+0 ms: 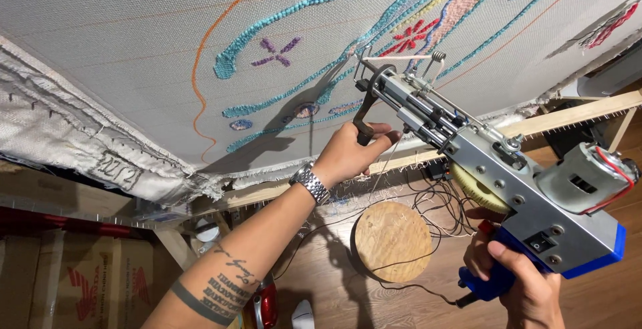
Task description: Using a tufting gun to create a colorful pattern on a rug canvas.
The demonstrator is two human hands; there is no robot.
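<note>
I hold a metal tufting gun [508, 182] with a blue grip and a grey motor up against a stretched white cloth [134, 41]. My right hand [521, 275] is closed around the blue grip at the lower right. My left hand [348, 152], a metal watch on its wrist, grips the black front handle just below the needle. The needle tip touches the cloth near a red yarn flower [411, 35]. Blue, purple, yellow and pink tufted lines spread over the cloth, along with an orange drawn curve.
The cloth is pinned on a wooden frame [575, 112] with rows of nails. Below lie a round wooden stool top [392, 241], tangled black cables [438, 205], a wood floor, and cardboard boxes [80, 282] at the lower left.
</note>
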